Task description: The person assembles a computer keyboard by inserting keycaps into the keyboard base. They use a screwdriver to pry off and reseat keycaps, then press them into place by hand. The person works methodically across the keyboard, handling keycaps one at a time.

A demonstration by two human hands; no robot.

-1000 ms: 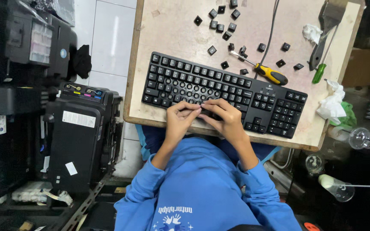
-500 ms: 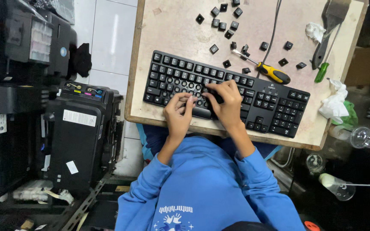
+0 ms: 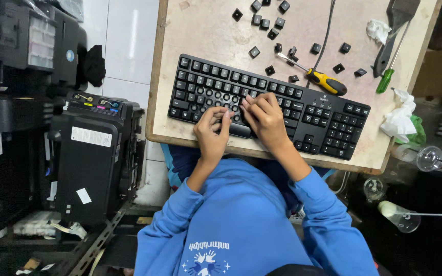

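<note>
A black keyboard [image 3: 323,110] lies slanted on the worn table top [image 3: 205,30], and several keycaps are off its middle-left rows, baring round sockets. My left hand [image 3: 212,132] rests over the space bar, thumb and forefinger pinched on a small black keycap at the bared rows. My right hand [image 3: 266,118] lies beside it and touches it, its bent fingertips pressing on the keys just right of the bare patch. Loose black keycaps [image 3: 262,23] are scattered on the table beyond the keyboard. Blue sleeves cover both forearms.
A yellow-and-black screwdriver [image 3: 327,83] lies behind the keyboard beside its cable [image 3: 326,36]. At the right are a green screwdriver [image 3: 385,81], a dark brush [image 3: 399,18] and crumpled tissues [image 3: 399,121]. Black printers [image 3: 95,158] stand left; glass cups [image 3: 429,158] sit low right.
Both hands moved from the keyboard's near edge up onto the key rows and then a little left, ending over the bare patch. The objects on the table have not moved.
</note>
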